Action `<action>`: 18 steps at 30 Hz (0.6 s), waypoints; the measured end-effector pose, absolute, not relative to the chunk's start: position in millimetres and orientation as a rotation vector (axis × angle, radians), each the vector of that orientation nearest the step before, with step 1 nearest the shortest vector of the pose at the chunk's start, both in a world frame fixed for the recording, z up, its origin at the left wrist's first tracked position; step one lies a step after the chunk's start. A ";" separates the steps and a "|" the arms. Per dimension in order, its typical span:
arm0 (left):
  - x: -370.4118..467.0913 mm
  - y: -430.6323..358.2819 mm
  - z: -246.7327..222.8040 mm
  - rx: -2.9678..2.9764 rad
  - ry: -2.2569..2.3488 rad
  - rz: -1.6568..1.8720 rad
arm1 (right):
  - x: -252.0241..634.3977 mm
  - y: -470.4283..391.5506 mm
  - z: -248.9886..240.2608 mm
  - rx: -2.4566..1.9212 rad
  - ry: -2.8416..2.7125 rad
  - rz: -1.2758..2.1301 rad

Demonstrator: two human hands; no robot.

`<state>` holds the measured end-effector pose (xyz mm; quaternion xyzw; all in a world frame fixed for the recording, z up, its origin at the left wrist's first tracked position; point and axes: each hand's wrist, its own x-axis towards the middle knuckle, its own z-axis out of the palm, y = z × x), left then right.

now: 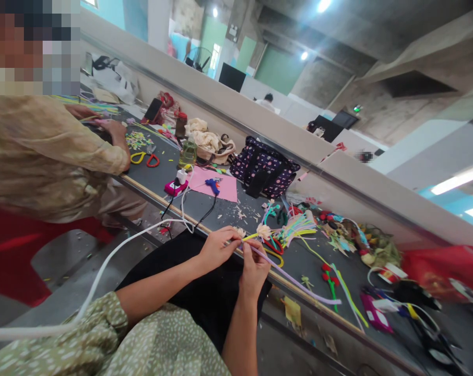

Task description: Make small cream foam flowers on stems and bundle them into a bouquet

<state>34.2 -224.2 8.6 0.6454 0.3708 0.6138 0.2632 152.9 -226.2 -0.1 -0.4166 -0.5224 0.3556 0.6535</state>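
My left hand (220, 250) and my right hand (255, 265) meet at the table's front edge, fingertips pinched close together. Between the right thumb and fingers runs a lilac pipe cleaner (302, 286), its long free end trailing right along the edge. The left fingers close at its near end, where they hide what they grip. Just beyond the fingertips are a cream fluffy flower (263, 231) and a yellow pipe cleaner stem (252, 236). Scissors with red and yellow handles (276, 257) lie right behind my right hand.
A blue glue gun (212, 186) rests on a pink sheet (229, 189). Behind are a dark patterned bag (264, 166) and a pipe cleaner bundle (299, 228). A white cable (115, 250) crosses at left. A co-worker's sleeve (60, 133) is at far left.
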 end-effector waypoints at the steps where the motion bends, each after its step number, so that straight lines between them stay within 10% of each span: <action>1: 33.2 -223.9 9.3 1.735 0.976 1.647 | 154.4 -225.9 -1.1 -0.939 -1.172 0.836; 18: 16.0 -216.5 13.7 1.459 0.575 1.166 | 195.0 -221.1 3.4 -0.905 -1.274 1.268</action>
